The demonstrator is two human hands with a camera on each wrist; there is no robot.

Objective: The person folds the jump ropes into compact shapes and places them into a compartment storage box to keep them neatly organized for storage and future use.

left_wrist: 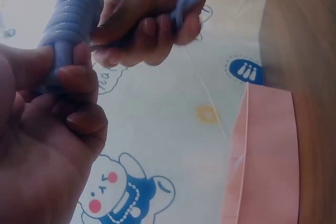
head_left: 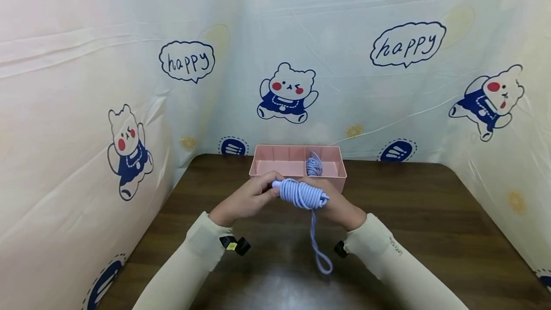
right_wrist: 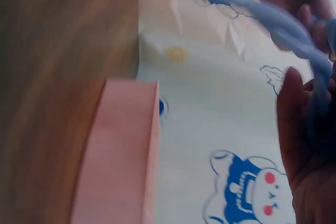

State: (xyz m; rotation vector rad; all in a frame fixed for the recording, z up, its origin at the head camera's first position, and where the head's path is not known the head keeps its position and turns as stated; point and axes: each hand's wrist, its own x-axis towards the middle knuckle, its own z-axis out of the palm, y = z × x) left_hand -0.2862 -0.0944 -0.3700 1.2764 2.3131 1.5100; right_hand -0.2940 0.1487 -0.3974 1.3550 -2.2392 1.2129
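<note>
Between the two hands, a coil of blue cord (head_left: 301, 194) is held above the table in the head view. The left hand (head_left: 251, 198) pinches its left end between thumb and fingers, as the left wrist view also shows on the coil (left_wrist: 71, 11). On the coil's far side is the right hand (head_left: 337, 207), partly hidden behind it. Its curled fingers (left_wrist: 152, 32) grip a strand of the cord in the left wrist view. A loose, twisted tail (head_left: 315, 240) hangs down from the coil and finishes in a small loop.
Behind the hands, a pink divided box (head_left: 280, 167) stands at the back of the brown wooden table (head_left: 413, 233). A second coiled cord (head_left: 314, 165) lies in its right compartment. Printed cloth (head_left: 344, 99) hangs around the back and sides.
</note>
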